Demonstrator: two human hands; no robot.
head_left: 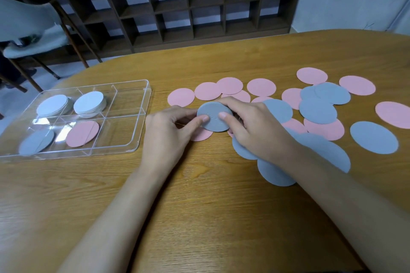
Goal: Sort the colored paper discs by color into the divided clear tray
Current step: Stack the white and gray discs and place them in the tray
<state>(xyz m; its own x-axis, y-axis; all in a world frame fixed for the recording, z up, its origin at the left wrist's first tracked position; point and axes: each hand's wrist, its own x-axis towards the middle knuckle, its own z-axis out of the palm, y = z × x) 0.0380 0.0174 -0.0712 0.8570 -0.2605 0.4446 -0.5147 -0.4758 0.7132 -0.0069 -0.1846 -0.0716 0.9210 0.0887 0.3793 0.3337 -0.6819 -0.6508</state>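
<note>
Both hands meet on one grey disc (214,117), tilted up just over the table (199,206). The left hand (168,126) pinches its left edge with the thumb on its face, and the right hand (250,131) pinches the right edge the same way. Its rim looks thick, so it may be several sheets squared together, though the view is too soft to be sure.

Paper like this should be very light, thin and easily creased, and sheets probably slide over each other. An edge pinch with a thumb flat on top seems the safest hold.

Around the right hand lie loose grey discs (317,111) and pink discs (261,86), many overlapping.

Well to the left sits the clear tray (145,115). Its far row holds two white stacks (52,105), in the left and middle compartments. The near row holds a grey piece (36,142) at left and a pink piece (82,133) in the middle. The two right compartments show no discs.
</note>
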